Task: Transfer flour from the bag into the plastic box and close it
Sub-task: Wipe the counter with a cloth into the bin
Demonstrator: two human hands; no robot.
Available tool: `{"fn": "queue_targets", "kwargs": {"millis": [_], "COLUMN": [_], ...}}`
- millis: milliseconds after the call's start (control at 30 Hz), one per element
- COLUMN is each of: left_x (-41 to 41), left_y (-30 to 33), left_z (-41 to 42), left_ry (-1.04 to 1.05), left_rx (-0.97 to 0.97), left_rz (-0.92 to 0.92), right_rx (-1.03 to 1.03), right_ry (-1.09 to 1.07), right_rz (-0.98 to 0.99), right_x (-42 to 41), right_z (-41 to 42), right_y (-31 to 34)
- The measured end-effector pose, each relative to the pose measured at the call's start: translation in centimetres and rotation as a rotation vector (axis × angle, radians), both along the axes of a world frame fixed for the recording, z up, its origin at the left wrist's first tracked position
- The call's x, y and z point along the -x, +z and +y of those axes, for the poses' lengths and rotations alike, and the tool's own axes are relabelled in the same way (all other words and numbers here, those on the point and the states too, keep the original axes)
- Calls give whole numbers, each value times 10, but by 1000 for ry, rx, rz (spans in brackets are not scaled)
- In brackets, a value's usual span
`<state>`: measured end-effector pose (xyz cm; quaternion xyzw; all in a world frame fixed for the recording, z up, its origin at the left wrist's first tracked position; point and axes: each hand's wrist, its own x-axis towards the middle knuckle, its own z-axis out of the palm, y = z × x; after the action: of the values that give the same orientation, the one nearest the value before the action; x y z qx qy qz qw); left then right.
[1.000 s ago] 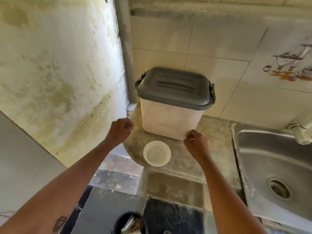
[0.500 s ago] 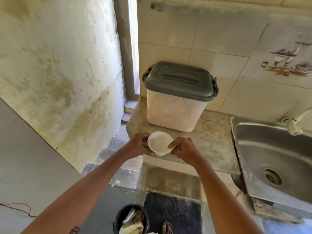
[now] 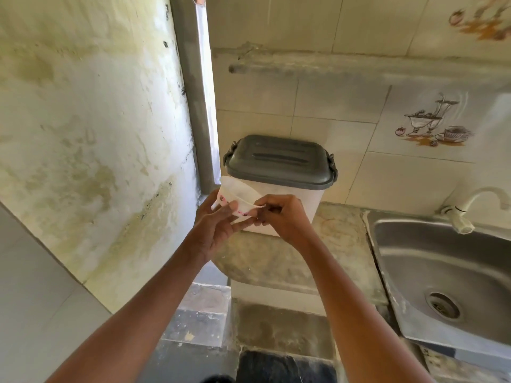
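Note:
A white plastic box [image 3: 313, 200] with a grey lid [image 3: 279, 161] on top stands on the stone counter [image 3: 298, 264] against the tiled wall. Both side latches sit against the lid. In front of the box I hold a small white bowl [image 3: 235, 193] with pink markings, lifted and tilted. My left hand [image 3: 215, 225] cups it from below and the left. My right hand [image 3: 279, 214] pinches its right rim. No flour bag is in view.
A steel sink [image 3: 442, 272] with a white tap [image 3: 467, 208] lies to the right of the counter. A stained wall [image 3: 83, 134] and a grey pipe [image 3: 193, 106] stand to the left. Dark floor tiles lie below.
Both hands went from beside the box to the small bowl on the counter, picked it up and raised it in front of the box. The view has tilted upward.

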<state>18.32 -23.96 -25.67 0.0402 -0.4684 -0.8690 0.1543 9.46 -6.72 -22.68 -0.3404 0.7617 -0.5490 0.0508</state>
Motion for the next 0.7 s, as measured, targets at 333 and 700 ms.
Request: {"fn": "queue_targets", "kwargs": {"millis": [333, 700], "left_x": [52, 169], "left_y": [103, 158], "left_z": [11, 22], "left_ry": [302, 324], "left_rx": [480, 1447], "left_rz": [-131, -481], "right_rx": [90, 285], "right_ry": [-216, -331], "right_rz": [-47, 7], "right_x": [29, 73], "right_z": [6, 22], "right_y": [43, 56]}}
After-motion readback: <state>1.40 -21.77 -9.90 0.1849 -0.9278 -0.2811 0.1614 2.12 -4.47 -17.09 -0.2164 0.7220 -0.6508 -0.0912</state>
